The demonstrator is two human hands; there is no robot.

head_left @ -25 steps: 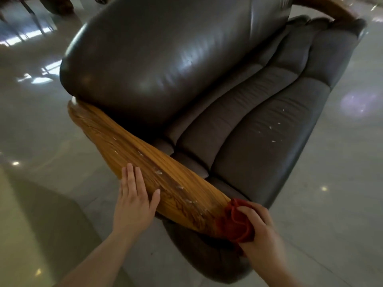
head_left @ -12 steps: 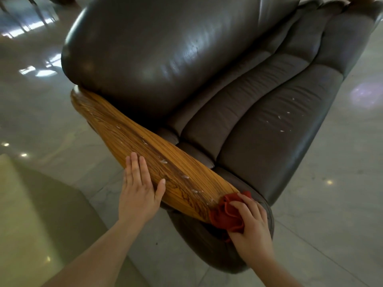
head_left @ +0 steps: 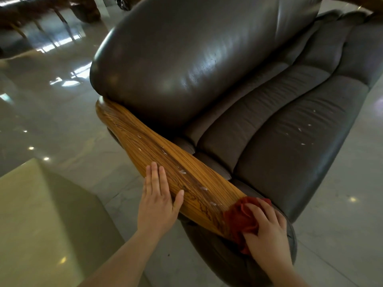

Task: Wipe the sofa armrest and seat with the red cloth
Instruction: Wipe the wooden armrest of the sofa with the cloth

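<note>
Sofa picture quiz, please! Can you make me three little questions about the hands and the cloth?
1. True or false: the right hand presses the red cloth on the near end of the wooden armrest.
2. Where does the left hand lie? A) on the seat B) flat on the armrest C) on the floor
3. Fill in: white specks show on the armrest and on the ____.

Key: 1 true; 2 B; 3 seat.

The right hand point(head_left: 267, 230) hides much of the red cloth point(head_left: 238, 218); the sofa point(head_left: 207, 59) runs off the top edge
</note>
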